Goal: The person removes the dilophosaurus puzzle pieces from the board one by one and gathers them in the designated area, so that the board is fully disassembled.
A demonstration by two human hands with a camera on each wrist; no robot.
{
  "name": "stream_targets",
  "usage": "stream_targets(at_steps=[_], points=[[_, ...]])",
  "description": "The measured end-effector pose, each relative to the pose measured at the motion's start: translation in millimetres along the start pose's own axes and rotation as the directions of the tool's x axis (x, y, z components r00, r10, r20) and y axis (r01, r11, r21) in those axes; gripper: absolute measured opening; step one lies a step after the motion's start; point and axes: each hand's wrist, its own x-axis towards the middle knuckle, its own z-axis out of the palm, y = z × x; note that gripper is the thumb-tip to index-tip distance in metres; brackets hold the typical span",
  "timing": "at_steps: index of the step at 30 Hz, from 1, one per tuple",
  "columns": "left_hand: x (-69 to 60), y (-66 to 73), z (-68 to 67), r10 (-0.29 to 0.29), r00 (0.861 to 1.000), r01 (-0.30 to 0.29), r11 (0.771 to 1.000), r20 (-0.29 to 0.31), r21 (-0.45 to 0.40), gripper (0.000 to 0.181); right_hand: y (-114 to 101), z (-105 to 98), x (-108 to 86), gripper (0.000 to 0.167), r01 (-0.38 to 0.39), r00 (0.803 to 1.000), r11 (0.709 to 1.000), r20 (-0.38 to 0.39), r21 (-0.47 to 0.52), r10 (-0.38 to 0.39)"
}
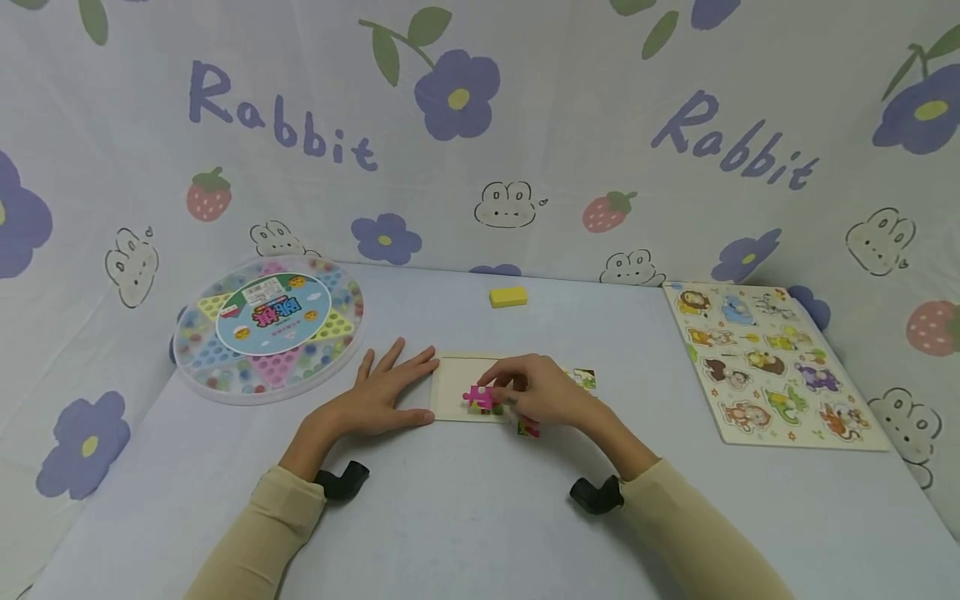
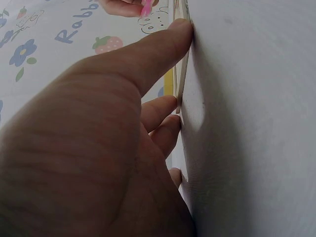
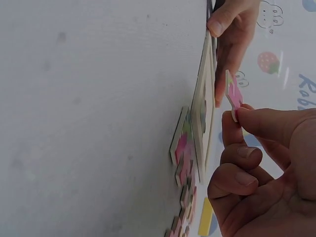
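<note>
A shallow pale wooden puzzle tray [image 1: 453,385] lies flat on the table before the person. Along its left edge, the left hand [image 1: 386,396] rests with fingers spread; the thumb touches the lower left corner and a fingertip the upper one. Between thumb and forefinger, the right hand [image 1: 543,390] pinches a pink jigsaw piece [image 3: 234,94], held just above the tray without touching it. Something green shows inside the tray under this piece, mostly hidden. Several loose jigsaw pieces [image 3: 181,148] lie beside the tray's right end, partly covered by the right hand in the head view.
A yellow block [image 1: 508,297] sits behind the tray. At the back left is a round, clear-rimmed board game [image 1: 273,329]. An animal peg puzzle board [image 1: 772,367] lies on the right. Patterned cloth [image 1: 555,108] hangs behind the table.
</note>
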Motion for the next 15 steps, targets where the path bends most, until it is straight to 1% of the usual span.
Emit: stream_targets(at_steps=[8,15], points=[[1.7,-1.6,0.7,0.007,1.000,-0.007,1.000,0.002,0.001,0.086,12,-11,-19.8,0.016,-0.004,0.999,1.000,-0.038,0.016,0.004],[2.4,-1.6,0.4,0.008,1.000,-0.008,1.000,0.001,-0.002,0.086,24,-25,-44.4,0.016,-0.055,0.997,0.998,-0.053,0.003,0.055]])
